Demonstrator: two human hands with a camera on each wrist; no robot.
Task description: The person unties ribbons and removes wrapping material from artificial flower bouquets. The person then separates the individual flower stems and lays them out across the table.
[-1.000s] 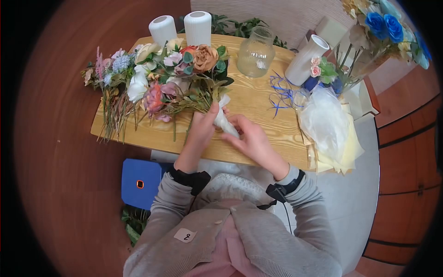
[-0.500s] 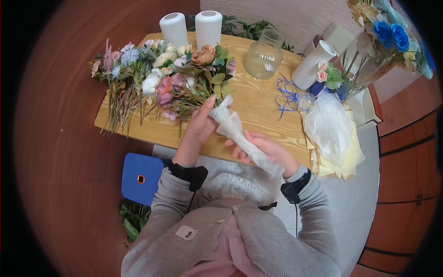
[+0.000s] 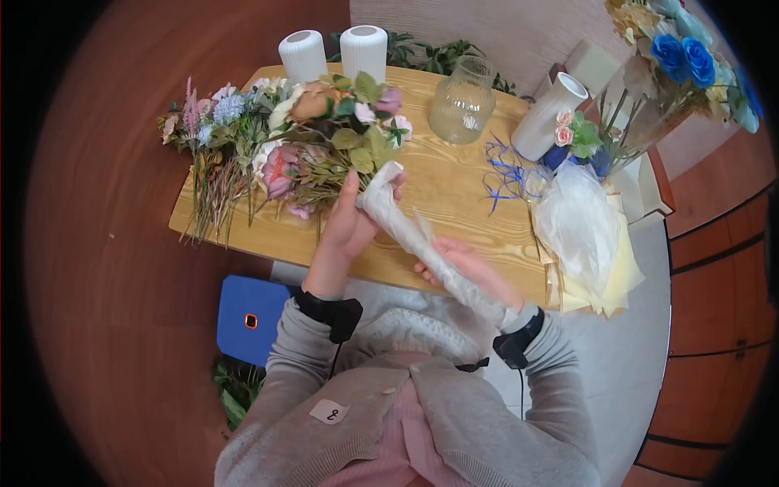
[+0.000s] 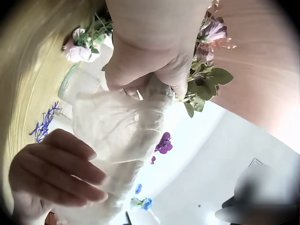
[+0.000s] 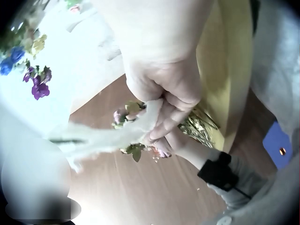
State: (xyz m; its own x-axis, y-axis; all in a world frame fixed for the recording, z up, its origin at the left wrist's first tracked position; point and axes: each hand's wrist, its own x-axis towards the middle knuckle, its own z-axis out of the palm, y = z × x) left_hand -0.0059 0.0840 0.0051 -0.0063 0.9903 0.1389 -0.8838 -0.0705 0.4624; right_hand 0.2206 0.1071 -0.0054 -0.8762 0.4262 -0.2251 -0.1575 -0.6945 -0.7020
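Observation:
My left hand (image 3: 350, 223) grips a bouquet of artificial flowers (image 3: 345, 134) by its stems, with white wrapping paper (image 3: 398, 223) wound round them below the blooms. The wrapped stems slant down to the right, towards the right sleeve. My right hand (image 3: 466, 264), blurred in the head view, is at the lower part of the roll. In the right wrist view, its thumb and fingers (image 5: 161, 129) pinch the paper near a loose edge. A broad flap of paper (image 4: 105, 122) hangs beside the stems in the left wrist view.
More loose artificial flowers (image 3: 215, 126) lie at the table's left. Ribbed white vases (image 3: 363, 55) and a glass vase (image 3: 462, 105) stand at the back. Blue ribbon (image 3: 507, 174), a clear plastic wrap (image 3: 576, 223) and yellow paper sheets (image 3: 608, 284) lie right. A blue stool (image 3: 251, 321) is below left.
The wrapping paper now stretches further down to the right along the stems. My right hand has moved right and down from beside the left hand. The blooms have turned in the left hand.

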